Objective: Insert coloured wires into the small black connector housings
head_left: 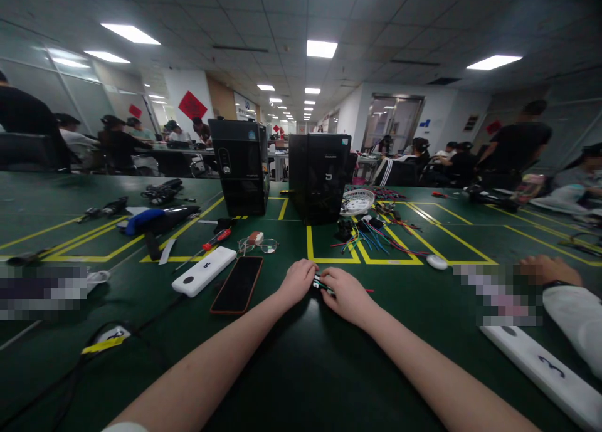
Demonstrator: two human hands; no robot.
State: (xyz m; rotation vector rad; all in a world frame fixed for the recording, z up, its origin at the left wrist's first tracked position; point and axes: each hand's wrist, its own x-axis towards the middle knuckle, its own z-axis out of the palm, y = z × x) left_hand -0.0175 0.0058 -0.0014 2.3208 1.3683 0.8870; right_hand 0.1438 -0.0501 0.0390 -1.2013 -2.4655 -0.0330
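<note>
My left hand (pixel 297 281) and my right hand (pixel 348 294) meet at the middle of the green table (pixel 301 357), fingers curled together around a small black connector (pixel 320 285) with thin coloured wires. Both hands pinch it between them, and a red wire sticks out to the right of my right hand. A black phone (pixel 237 284) and a white power bank (pixel 204 271) lie just left of my left hand. A pair of glasses (pixel 258 244) sits beyond them.
Two black computer cases (pixel 242 165) (pixel 318 175) stand upright ahead. A bundle of coloured cables (pixel 371 236) and a white basket (pixel 357 201) lie right of them. A red screwdriver (pixel 214 239) lies left. Another person's hand (pixel 548 270) rests at right. People sit at far tables.
</note>
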